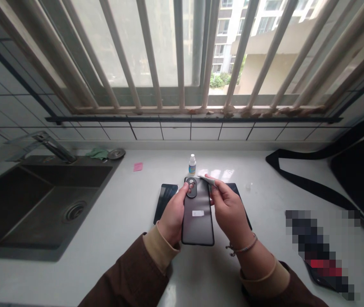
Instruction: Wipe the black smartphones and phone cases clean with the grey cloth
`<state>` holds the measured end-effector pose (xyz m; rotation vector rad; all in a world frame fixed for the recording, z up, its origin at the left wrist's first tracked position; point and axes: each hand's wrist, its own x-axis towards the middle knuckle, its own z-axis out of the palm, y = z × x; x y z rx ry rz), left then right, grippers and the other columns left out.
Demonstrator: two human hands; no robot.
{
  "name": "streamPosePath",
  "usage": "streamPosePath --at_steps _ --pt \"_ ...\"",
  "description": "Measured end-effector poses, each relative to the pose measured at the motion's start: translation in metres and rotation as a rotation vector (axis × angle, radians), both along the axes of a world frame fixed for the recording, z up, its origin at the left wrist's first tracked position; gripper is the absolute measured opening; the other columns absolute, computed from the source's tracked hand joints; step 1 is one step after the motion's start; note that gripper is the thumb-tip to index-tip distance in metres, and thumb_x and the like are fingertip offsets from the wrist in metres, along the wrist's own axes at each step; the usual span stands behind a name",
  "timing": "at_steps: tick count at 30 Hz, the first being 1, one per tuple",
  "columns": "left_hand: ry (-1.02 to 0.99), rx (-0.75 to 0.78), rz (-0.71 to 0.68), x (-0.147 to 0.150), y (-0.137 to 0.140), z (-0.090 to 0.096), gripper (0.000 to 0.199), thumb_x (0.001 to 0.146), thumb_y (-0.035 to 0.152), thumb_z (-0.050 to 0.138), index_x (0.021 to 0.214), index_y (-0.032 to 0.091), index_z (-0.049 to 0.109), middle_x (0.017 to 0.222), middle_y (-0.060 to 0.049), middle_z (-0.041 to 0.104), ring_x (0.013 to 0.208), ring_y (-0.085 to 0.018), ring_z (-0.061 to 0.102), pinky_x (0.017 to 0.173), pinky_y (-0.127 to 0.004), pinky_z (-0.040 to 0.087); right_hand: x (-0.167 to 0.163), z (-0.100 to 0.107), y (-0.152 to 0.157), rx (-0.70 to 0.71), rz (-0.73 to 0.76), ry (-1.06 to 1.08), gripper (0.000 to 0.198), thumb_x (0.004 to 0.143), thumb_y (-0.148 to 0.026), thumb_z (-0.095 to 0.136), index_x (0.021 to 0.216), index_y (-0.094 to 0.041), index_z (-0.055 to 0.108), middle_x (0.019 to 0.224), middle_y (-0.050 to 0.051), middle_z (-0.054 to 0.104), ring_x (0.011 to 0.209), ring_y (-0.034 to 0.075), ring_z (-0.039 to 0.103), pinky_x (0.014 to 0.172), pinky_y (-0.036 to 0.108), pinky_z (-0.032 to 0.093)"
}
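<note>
My left hand [170, 216] is closed around the left edge of a phone case [198, 230], dark and translucent with a black rim. Its oval camera cutout is near my thumb, and a small white label is stuck on its back. Whether a phone sits inside I cannot tell. Between the fingertips of my right hand [229, 208] is a thin white folded piece, perhaps a wipe [208, 180], at the case's top right corner. Just beyond the case stands a small white-capped bottle [192, 165]. A dark-screened phone [165, 198] lies behind my left hand.
A dark flat device [241, 200] lies partly hidden behind my right hand. At left is a sink [58, 251] with a faucet [55, 147]. A pink paper [138, 166] lies on the counter. A black bag strap [310, 183] and a pixelated object [322, 256] are at right.
</note>
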<state>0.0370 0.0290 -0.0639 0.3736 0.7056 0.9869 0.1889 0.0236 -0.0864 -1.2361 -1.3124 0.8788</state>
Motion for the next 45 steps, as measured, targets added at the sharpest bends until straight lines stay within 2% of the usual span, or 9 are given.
streamPosePath --at_steps 4,11,15,21,25,28,34,39,45 --pt "0.035 0.039 0.155 0.0 0.005 -0.007 0.046 0.104 0.044 0.057 0.133 0.01 0.069 0.113 -0.014 0.081 0.102 -0.028 0.078 0.099 -0.04 0.06 -0.002 0.002 -0.001 0.058 0.052 -0.033 0.037 0.107 -0.04 0.055 0.136 -0.025 0.072 0.135 0.009 0.075 0.123 0.029 0.072 0.107 0.049 0.059" --pt "0.008 0.032 0.452 -0.013 0.016 -0.001 0.056 0.106 0.051 0.046 0.124 0.006 0.072 0.098 -0.016 0.08 0.081 -0.026 0.077 0.082 -0.04 0.064 -0.011 0.009 -0.008 0.087 0.296 -0.036 0.033 0.108 -0.036 0.055 0.133 -0.026 0.074 0.138 0.007 0.074 0.133 0.027 0.067 0.119 0.046 0.05" --pt "-0.111 0.006 0.448 -0.023 0.02 0.003 0.058 0.106 0.053 0.041 0.121 0.006 0.072 0.106 -0.02 0.078 0.083 -0.028 0.076 0.077 -0.043 0.064 -0.011 0.018 -0.013 0.059 0.342 -0.003 0.031 0.106 -0.032 0.056 0.129 -0.025 0.076 0.133 0.006 0.076 0.128 0.027 0.07 0.115 0.044 0.053" --pt "-0.127 0.067 0.683 -0.025 0.021 0.006 0.042 0.107 0.05 0.045 0.13 0.022 0.065 0.104 -0.012 0.077 0.094 -0.027 0.078 0.089 -0.046 0.063 -0.007 0.016 -0.016 0.034 0.231 0.005 0.029 0.103 -0.029 0.054 0.111 -0.022 0.081 0.107 0.005 0.082 0.1 0.025 0.077 0.09 0.038 0.064" --pt "-0.083 0.071 0.592 -0.023 0.019 0.009 0.044 0.105 0.045 0.049 0.142 0.023 0.059 0.101 -0.013 0.078 0.088 -0.027 0.078 0.085 -0.045 0.063 -0.002 0.007 -0.012 0.007 0.013 -0.041 0.03 0.103 -0.031 0.053 0.112 -0.022 0.08 0.106 0.006 0.081 0.095 0.025 0.077 0.083 0.038 0.065" --pt "-0.05 0.061 0.357 -0.02 0.016 0.008 0.048 0.104 0.041 0.05 0.146 0.019 0.057 0.102 -0.016 0.078 0.087 -0.028 0.078 0.083 -0.044 0.063 0.0 0.007 -0.011 0.078 -0.069 -0.045 0.032 0.105 -0.03 0.051 0.121 -0.024 0.077 0.12 0.007 0.08 0.109 0.026 0.076 0.095 0.042 0.064" --pt "-0.035 -0.013 -0.098 -0.009 0.007 -0.003 0.047 0.106 0.042 0.054 0.144 0.017 0.063 0.105 -0.014 0.079 0.088 -0.024 0.077 0.084 -0.036 0.062 -0.007 0.012 -0.015 0.347 -0.001 -0.281 0.042 0.105 -0.017 0.049 0.142 -0.027 0.067 0.145 0.007 0.07 0.135 0.025 0.066 0.117 0.045 0.053" --pt "-0.108 -0.038 0.018 -0.005 0.008 -0.002 0.047 0.11 0.045 0.046 0.14 0.015 0.064 0.106 -0.012 0.078 0.091 -0.019 0.077 0.09 -0.03 0.06 -0.011 0.007 -0.013 0.432 0.204 -0.42 0.049 0.1 -0.008 0.05 0.144 -0.023 0.065 0.145 0.009 0.069 0.136 0.025 0.066 0.119 0.045 0.053" --pt "0.069 -0.04 0.284 -0.019 0.019 -0.003 0.055 0.108 0.058 0.039 0.144 0.02 0.056 0.095 -0.012 0.076 0.074 -0.023 0.075 0.072 -0.037 0.062 -0.009 0.018 -0.022 0.468 0.519 -0.386 0.046 0.091 -0.004 0.057 0.13 -0.021 0.074 0.133 0.009 0.076 0.126 0.024 0.072 0.114 0.038 0.057"
